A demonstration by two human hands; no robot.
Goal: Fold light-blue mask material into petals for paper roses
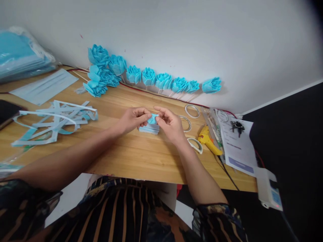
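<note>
Between my two hands is a small blue fabric piece (pixel 152 119), pale blue like mask material. My left hand (pixel 135 119) pinches its left edge between thumb and fingers. On the other side, my right hand (pixel 170 123) grips its right edge with the thumb in front. Just below, a small stack of pale blue pieces (pixel 149 129) lies on the wooden table, partly hidden by the hands. Several blue fabric flowers (pixel 164 81) on thin sticks lean along the wall behind.
Cut strips (pixel 57 121) lie in a heap at left, near a flat sheet (pixel 45 86) and a bagged blue stack (pixel 24 53). At right are tape rolls (pixel 195 145), a yellow glue gun (pixel 209 140), papers (pixel 237 144), keys (pixel 237 127) and a white power strip (pixel 268 188).
</note>
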